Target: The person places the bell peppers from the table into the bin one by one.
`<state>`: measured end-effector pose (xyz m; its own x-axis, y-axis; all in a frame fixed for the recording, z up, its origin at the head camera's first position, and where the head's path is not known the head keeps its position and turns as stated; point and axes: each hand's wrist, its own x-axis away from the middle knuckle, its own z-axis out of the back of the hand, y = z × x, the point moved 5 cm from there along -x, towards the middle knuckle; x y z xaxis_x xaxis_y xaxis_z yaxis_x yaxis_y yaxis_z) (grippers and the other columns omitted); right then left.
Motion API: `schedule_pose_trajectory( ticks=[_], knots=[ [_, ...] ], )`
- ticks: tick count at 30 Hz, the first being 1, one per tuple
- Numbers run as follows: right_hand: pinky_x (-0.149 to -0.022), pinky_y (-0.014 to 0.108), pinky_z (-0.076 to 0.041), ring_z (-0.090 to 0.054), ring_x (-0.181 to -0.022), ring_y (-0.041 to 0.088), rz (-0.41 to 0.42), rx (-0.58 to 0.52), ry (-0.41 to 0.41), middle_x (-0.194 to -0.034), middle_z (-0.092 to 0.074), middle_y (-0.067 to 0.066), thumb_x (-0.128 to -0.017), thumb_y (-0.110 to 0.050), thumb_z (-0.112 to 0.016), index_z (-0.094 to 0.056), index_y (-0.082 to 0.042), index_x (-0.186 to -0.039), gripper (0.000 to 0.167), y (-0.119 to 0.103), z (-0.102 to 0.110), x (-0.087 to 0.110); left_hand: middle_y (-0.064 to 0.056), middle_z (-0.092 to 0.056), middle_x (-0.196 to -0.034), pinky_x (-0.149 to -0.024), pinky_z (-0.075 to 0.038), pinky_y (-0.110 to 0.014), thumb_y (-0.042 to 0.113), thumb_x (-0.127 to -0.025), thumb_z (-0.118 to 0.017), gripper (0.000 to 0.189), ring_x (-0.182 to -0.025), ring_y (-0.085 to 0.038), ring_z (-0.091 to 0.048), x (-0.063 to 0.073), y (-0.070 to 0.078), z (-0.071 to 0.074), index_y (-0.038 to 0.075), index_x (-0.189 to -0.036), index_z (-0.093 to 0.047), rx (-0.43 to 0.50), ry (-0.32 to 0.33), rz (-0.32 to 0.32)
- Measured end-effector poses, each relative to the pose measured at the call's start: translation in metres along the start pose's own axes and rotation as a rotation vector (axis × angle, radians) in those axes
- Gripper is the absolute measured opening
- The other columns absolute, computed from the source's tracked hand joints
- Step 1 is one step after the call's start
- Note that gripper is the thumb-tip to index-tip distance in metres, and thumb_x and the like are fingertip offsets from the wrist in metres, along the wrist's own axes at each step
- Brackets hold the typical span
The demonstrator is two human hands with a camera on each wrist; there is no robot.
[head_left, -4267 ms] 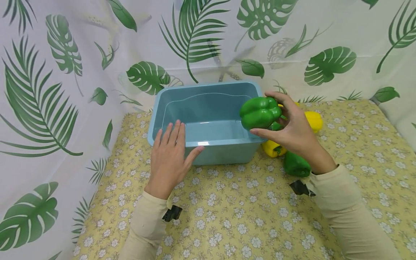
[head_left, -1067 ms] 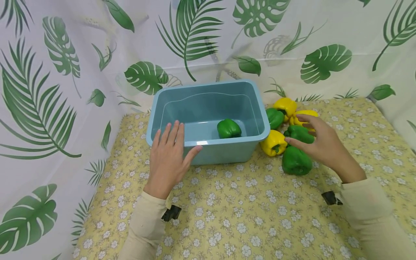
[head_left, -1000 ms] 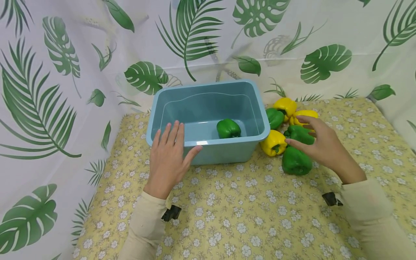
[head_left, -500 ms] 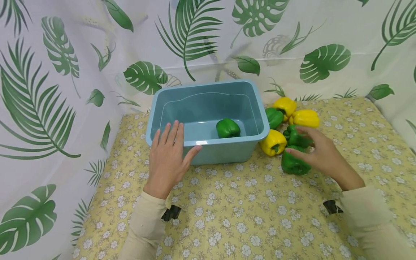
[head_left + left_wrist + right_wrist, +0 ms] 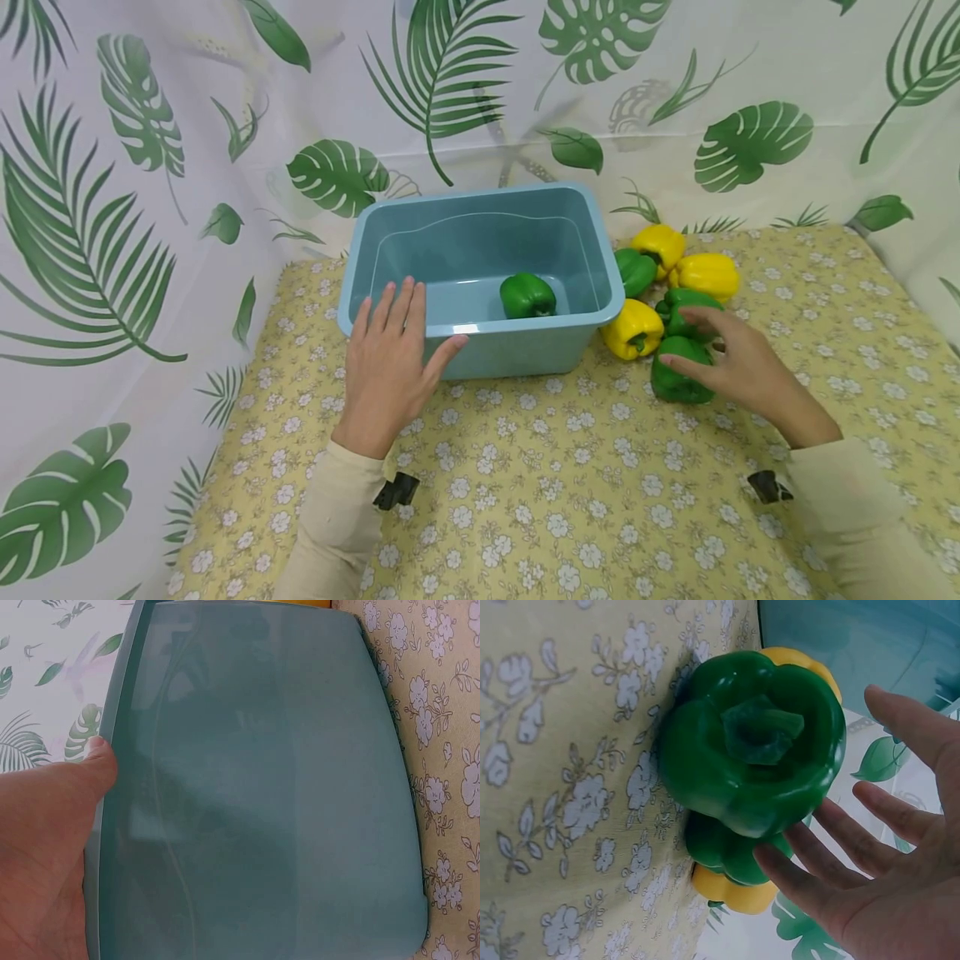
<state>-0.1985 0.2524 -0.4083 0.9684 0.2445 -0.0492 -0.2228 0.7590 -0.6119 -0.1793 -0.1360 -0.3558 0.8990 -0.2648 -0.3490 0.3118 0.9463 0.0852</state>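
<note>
My left hand (image 5: 386,367) rests on the front rim of a blue plastic tub (image 5: 517,354), fingers straight over the edge; its thumb lies along the rim in the left wrist view. Inside the tub, toward the right, lies a green bell pepper (image 5: 528,296). Over the nearest green bell pepper (image 5: 671,383) of the pile hovers my right hand (image 5: 738,358), thumb and fingers spread. The right wrist view has that pepper (image 5: 697,757) stem toward the camera, fingers beside it and nothing gripped. Just behind it sits another green bell pepper (image 5: 686,302), partly covered by the hand.
A third green bell pepper (image 5: 634,273) touches the tub's right side. Yellow bell peppers stand around it: one in front (image 5: 632,330), one behind (image 5: 660,247), one farther right (image 5: 707,275). A flowered cloth (image 5: 525,500) covers the table; a leaf-print sheet (image 5: 480,92) hangs behind.
The green bell pepper once in my right hand now lies in the tub. That hand has gone back to the pile and shifted toward its nearest green pepper. My left hand stays put.
</note>
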Motion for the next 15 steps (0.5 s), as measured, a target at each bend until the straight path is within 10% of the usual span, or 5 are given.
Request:
schedule_pose_trajectory(
  ticks=[15],
  knots=[
    [-0.088, 0.066, -0.049, -0.055, -0.113, 0.051, 0.014, -0.012, -0.039, -0.132, -0.052, 0.034, -0.092, -0.027, -0.078, -0.047, 0.009, -0.141, 0.069, 0.0061, -0.0041, 0.0019, -0.018, -0.037, -0.159, -0.124, -0.016, -0.050, 0.060, -0.100, -0.051, 0.084, -0.150, -0.033, -0.029, -0.0004, -0.0008, -0.0012, 0.001, -0.157, -0.034, -0.003, -0.006, 0.002]
  ],
)
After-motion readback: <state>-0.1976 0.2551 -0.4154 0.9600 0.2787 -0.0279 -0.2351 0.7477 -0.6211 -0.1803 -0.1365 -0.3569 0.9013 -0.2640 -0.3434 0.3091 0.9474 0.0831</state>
